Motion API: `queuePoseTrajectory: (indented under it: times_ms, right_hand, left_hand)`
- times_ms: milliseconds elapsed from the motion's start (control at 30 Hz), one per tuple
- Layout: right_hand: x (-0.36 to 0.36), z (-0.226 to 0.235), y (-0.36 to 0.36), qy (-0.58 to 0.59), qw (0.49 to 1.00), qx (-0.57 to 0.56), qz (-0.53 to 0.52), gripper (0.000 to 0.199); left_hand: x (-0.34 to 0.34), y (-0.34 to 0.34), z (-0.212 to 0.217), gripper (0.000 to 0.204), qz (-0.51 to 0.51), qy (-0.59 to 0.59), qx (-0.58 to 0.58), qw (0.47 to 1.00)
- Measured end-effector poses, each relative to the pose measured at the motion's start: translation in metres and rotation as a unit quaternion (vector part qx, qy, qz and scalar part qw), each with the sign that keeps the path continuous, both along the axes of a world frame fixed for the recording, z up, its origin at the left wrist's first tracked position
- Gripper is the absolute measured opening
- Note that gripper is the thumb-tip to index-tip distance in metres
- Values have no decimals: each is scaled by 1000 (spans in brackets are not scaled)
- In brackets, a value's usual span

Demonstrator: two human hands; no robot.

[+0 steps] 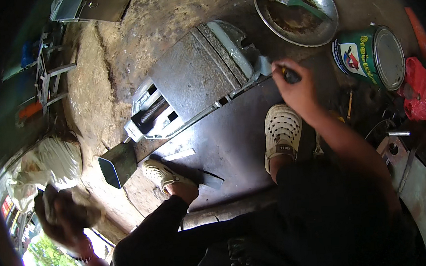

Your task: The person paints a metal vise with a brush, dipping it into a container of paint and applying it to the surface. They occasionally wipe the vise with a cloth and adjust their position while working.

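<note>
My right hand (298,87) is closed around a dark object (291,76) with a yellow mark, mostly hidden by the fingers. A pale grey flat piece (263,66) shows between that hand and the near end of a large grey machine vise (189,80); I cannot tell whether it belongs to the held object. The vise lies at a slant on a dark metal plate (223,137), its threaded screw (154,109) showing at the lower left. Off to the far left, my left hand (63,215) is dark and smeared by motion near a white sack (57,161); its fingers cannot be made out.
A metal bowl (263,18) holding a wide brush (292,1) sits at the upper right. Beside it lies a green paint can (361,58), with a red plastic bag (418,86) close by. My clogs flank a short metal strip (179,155); a square tube (121,161) lies left of them.
</note>
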State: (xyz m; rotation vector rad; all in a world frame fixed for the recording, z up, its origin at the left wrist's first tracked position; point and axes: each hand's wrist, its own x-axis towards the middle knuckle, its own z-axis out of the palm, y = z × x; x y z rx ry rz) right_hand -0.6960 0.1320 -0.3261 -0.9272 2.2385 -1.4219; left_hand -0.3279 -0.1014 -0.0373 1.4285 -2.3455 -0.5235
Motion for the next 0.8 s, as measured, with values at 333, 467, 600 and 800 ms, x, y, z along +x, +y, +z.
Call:
queuePoseTrajectory:
  times_ms: [333,467,600,800]
  right_hand:
    - [21,3,17,-226,969,10,-97,10]
    - [31,-3,13,-227,965,3,-129,14]
    - [62,-8,19,-111,989,101,1,18]
    - [93,3,26,-293,954,5,58,15]
  left_hand:
    - [94,74,59,45,191,-2,-120,974]
    - [107,87,62,48,172,12,-92,981]
    - [111,89,62,45,198,-5,-88,976]
    - [115,95,61,44,129,-46,-95,986]
